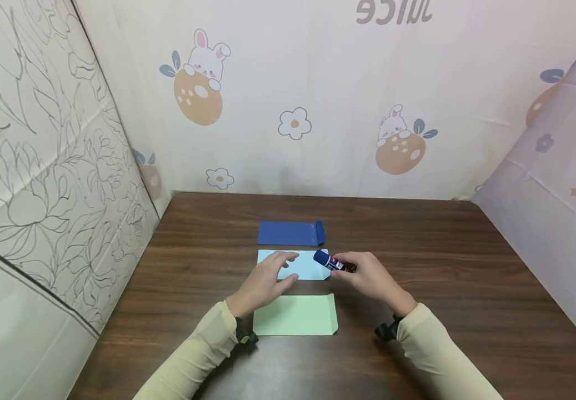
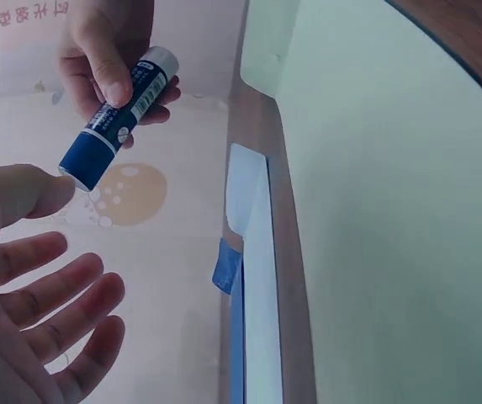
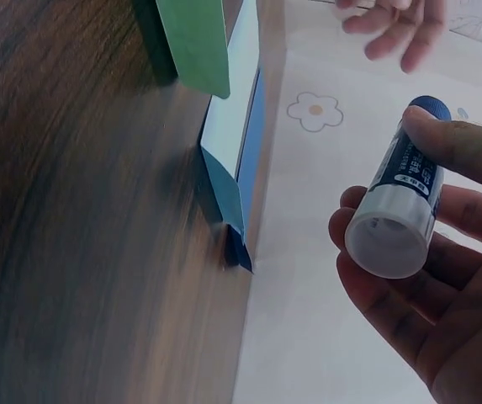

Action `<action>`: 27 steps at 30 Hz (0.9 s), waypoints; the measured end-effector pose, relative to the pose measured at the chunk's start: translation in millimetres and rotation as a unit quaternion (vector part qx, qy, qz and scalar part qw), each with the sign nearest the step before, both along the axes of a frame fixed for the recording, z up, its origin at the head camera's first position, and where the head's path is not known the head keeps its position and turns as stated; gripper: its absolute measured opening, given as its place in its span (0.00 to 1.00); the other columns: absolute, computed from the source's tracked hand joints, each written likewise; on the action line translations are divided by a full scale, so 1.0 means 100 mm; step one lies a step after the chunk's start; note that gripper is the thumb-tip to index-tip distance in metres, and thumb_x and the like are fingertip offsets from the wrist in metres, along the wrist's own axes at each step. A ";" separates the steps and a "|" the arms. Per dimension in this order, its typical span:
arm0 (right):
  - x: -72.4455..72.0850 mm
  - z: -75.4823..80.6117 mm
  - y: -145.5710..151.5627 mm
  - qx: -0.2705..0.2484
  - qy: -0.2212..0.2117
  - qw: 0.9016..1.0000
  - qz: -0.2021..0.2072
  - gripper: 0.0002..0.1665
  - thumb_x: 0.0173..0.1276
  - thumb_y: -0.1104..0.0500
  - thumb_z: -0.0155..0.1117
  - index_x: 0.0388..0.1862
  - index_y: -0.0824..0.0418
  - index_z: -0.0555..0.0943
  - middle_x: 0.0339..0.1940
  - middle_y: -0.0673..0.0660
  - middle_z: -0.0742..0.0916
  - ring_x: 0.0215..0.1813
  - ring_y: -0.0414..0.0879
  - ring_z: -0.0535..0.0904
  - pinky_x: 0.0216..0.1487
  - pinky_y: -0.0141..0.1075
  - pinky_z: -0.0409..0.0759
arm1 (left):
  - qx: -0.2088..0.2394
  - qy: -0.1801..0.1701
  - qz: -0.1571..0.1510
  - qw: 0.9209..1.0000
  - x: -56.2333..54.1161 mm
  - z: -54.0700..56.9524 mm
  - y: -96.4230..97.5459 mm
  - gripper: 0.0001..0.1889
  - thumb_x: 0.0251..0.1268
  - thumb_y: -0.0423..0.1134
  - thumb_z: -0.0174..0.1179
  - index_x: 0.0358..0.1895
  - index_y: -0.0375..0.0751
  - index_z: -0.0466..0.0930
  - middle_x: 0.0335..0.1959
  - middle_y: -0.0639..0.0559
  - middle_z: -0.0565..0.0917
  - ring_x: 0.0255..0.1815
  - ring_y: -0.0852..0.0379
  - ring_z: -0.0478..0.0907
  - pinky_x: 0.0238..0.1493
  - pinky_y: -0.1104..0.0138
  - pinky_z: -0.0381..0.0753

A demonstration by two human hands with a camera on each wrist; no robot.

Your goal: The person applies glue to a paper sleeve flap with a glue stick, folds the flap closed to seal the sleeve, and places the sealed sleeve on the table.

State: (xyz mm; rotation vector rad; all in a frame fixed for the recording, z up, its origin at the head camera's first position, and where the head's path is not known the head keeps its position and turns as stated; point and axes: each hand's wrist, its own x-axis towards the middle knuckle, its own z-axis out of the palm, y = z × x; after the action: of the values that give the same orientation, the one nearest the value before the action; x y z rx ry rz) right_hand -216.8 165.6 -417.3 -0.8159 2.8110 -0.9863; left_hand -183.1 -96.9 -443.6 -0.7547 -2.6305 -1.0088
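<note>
My right hand (image 1: 369,275) pinches a glue stick (image 1: 331,261) between thumb and fingers, its blue-capped end tilted toward the left hand. The right wrist view shows the hollow white base of the glue stick (image 3: 388,240). My left hand (image 1: 264,279) hovers over the left part of a light blue paper strip (image 1: 309,268); its fingers are spread and loosely bent, with nothing in them. In the left wrist view its thumb comes close to the cap; whether they touch I cannot tell. A green paper strip (image 1: 295,316) lies nearer, a dark blue paper strip (image 1: 285,233) farther back.
Each strip has a folded flap at its right end. They lie in a column on the dark wooden table (image 1: 193,266). A patterned curtain (image 1: 317,155) stands behind the table, with more sheets on both sides. Both wrists carry small black cameras.
</note>
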 end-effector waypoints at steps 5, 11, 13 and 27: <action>0.03 0.00 -0.02 -0.001 -0.002 1.000 0.013 0.19 0.62 0.56 0.71 0.52 0.61 0.84 0.41 0.55 0.88 0.35 0.42 0.77 0.34 0.31 0.77 | 0.020 -0.005 0.003 1.000 -0.04 0.06 0.07 0.23 0.67 0.43 0.61 0.63 0.40 0.73 0.50 0.45 0.83 0.48 0.53 0.82 0.49 0.60 0.81; 0.06 0.02 -0.06 -0.004 0.000 1.000 0.022 0.18 0.62 0.58 0.71 0.51 0.61 0.84 0.39 0.54 0.88 0.33 0.42 0.76 0.32 0.30 0.77 | 0.030 -0.024 -0.003 0.999 -0.05 0.12 0.14 0.25 0.70 0.47 0.58 0.66 0.42 0.71 0.51 0.48 0.82 0.50 0.53 0.82 0.49 0.61 0.81; 0.07 0.03 -0.07 -0.004 0.003 1.000 0.024 0.18 0.62 0.59 0.71 0.51 0.62 0.84 0.38 0.54 0.88 0.33 0.42 0.76 0.32 0.30 0.77 | 0.034 -0.031 -0.005 0.999 -0.04 0.12 0.16 0.25 0.70 0.47 0.58 0.66 0.42 0.71 0.51 0.48 0.82 0.50 0.53 0.82 0.48 0.60 0.82; 0.11 0.00 -0.12 -0.008 0.012 0.998 0.055 0.16 0.62 0.57 0.71 0.49 0.59 0.85 0.33 0.49 0.86 0.30 0.38 0.75 0.29 0.29 0.76 | 0.049 -0.047 -0.022 0.997 -0.02 0.10 0.19 0.23 0.72 0.46 0.56 0.65 0.41 0.72 0.48 0.48 0.83 0.48 0.53 0.82 0.49 0.60 0.81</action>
State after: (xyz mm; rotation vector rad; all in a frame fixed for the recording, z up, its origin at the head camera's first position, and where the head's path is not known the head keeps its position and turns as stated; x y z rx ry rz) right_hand -205.5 153.5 -417.4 -0.9785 2.7461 -0.9910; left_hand -184.9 -77.5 -433.2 -0.7647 -2.6297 -1.2047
